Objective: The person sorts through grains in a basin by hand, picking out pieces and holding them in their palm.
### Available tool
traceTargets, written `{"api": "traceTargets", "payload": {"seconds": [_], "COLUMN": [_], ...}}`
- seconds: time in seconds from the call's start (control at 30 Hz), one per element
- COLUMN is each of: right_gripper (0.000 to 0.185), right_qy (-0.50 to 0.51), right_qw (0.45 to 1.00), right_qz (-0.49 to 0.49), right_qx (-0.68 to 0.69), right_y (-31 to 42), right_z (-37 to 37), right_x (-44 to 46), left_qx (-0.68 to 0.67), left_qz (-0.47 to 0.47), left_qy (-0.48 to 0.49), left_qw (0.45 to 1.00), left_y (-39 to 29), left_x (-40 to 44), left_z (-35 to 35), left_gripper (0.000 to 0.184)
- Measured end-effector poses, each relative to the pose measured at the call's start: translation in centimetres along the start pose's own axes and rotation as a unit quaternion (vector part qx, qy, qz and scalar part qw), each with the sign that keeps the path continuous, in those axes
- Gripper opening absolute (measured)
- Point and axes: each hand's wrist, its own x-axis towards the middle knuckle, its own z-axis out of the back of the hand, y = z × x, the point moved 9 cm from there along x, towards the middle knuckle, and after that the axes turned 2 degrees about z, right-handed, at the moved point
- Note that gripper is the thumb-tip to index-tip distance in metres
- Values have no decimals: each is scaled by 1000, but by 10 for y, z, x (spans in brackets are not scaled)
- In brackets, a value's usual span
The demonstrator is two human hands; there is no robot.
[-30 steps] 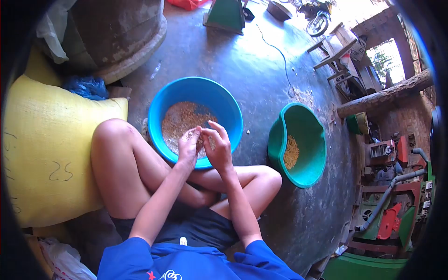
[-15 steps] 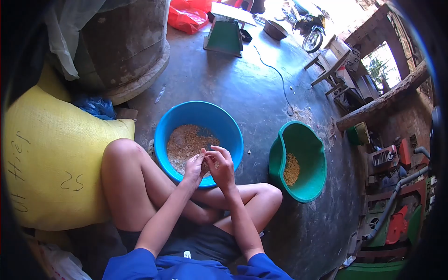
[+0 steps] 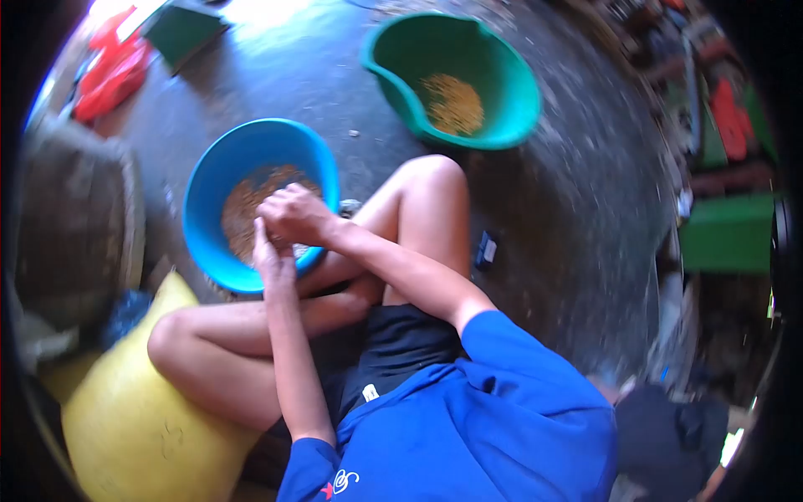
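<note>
Both hands meet over the blue tub (image 3: 197, 176), which holds a layer of brownish, broken grainy material (image 3: 240, 213). My left hand (image 3: 273, 256) is low, near the tub's front rim, its thumb raised and its other fingers mostly hidden. Just above and touching it, my right hand (image 3: 293, 213) has its fingers curled in towards the left palm. Anything between the hands is too small and blurred to make out. Beyond my right knee, a green tub (image 3: 512, 105) leans with a small heap of yellow grains (image 3: 454, 104) inside.
A full yellow sack (image 3: 150, 418) lies against my left leg. Behind it stands a large round container (image 3: 75, 217). A red plastic bag (image 3: 117, 71) and a green stand (image 3: 180, 33) are at the far left. A small dark box (image 3: 486, 250) lies right of my knee.
My view has turned to the right, so both tubs appear further left and higher. My hands stay together over the blue tub, with the right fingers now more curled over the left hand.
</note>
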Motion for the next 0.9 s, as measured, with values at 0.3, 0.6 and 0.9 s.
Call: {"api": "traceTargets", "payload": {"seconds": [0.3, 0.6, 0.9], "right_gripper": [18, 9, 9], "right_qy": [-32, -22, 14], "right_qw": [995, 981, 976], "right_qz": [-71, -94, -122], "right_qx": [59, 171, 180], "right_y": [-17, -19, -22], "right_z": [10, 21, 21], "right_x": [-7, -4, -5], "left_qx": [46, 78, 70], "left_qz": [6, -75, -84], "left_qy": [41, 21, -24], "left_qw": [998, 994, 994], "left_y": [-9, -9, -11], "left_x": [26, 1, -10], "left_z": [34, 27, 16], "left_gripper": [24, 42, 39]}}
